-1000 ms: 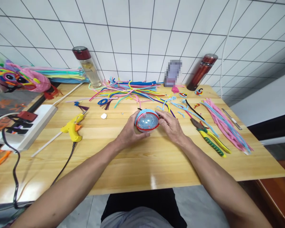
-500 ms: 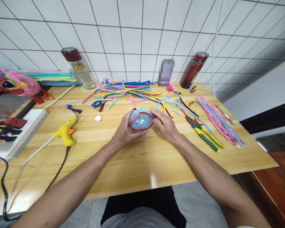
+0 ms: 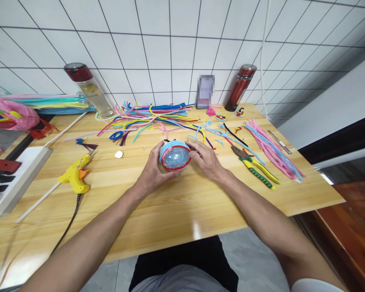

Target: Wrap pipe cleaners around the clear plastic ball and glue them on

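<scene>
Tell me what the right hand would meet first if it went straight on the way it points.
Most likely the clear round piece edged in blue and red: the right hand is at its right side, seemingly touching it, though depth is unclear.

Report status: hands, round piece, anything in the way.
Left hand grips round piece; right hand at its right edge. Piece see-through, ringed red and blue. Glue gun left, pliers right, clear of hands.
</scene>
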